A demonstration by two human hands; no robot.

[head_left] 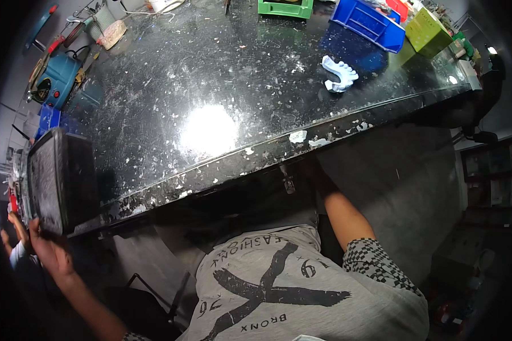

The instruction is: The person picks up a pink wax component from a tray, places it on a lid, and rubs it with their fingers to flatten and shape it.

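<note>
Black benchtop (153, 91), scuffed and spotted with white residue, fills the upper frame; a lamp glare sits mid-surface. Dark box (45, 182) at left, tilted, partly over the bench's left end and blocking sight of it. Left hand (52, 253) at its lower edge, fingers up against it; blurred, cannot tell whether it grips. Right forearm (347, 219) runs beneath the bench edge, which hides the right hand; its state cannot be told. Metal fitting (289, 183) hangs just beside. Upper right: white dental cast (347, 74), near blue bin (371, 25) and yellow-green box (428, 32). Green bin (284, 8) at top. Teal machine (61, 77) upper left. Another person's arm (19, 228) far left.
</note>
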